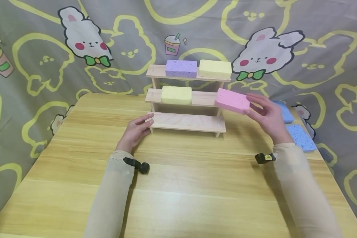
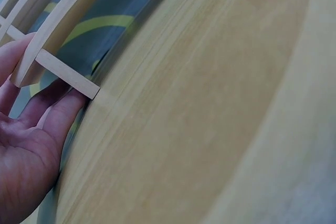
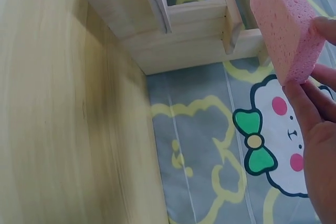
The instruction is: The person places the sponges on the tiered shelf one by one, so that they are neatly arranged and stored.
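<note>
A pink sponge is pinched at its right end by my right hand, held tilted in front of the right end of the middle shelf. In the right wrist view the pink sponge shows its pores, with thumb and fingers on opposite sides. My left hand grips the left end of the lowest board of a three-tier wooden shelf; the left wrist view shows fingers around that board's end, near its leg. On the top tier sit a purple sponge and a yellow sponge. Another yellow sponge lies on the middle tier.
Two blue sponges, one nearer and one farther, lie at the table's right side, the farther partly behind my right hand. The wooden table meets a grey patterned cloth behind the shelf. Both wrists wear black straps.
</note>
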Demonstrator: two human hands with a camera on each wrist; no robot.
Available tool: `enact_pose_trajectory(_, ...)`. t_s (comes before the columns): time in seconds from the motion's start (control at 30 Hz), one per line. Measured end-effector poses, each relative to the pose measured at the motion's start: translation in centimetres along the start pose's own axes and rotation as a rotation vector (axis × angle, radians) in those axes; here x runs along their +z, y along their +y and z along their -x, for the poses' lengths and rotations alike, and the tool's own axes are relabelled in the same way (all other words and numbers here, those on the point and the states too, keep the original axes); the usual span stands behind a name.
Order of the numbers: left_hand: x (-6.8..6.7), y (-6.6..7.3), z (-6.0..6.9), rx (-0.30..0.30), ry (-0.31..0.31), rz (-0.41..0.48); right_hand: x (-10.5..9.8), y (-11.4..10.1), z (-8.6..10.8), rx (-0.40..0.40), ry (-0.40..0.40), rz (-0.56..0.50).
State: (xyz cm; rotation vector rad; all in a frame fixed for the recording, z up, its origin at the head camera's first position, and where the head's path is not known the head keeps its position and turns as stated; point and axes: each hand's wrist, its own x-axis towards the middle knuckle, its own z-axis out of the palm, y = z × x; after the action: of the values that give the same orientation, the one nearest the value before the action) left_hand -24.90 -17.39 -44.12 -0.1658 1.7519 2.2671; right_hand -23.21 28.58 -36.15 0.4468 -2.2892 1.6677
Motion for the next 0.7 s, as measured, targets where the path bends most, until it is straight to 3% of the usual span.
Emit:
enact_pose_trajectory(0.4,0.0,0.0,0.0,-0.001,0.003,0.003,1.9,-0.2,-1.8,0.057,-0.045,0.015)
enact_pose_trajectory(0.7,0.0,-0.1,0.0,0.004,0.006,-0.004,3.4,0.1,-2.8,0.020,-0.060,-0.084)
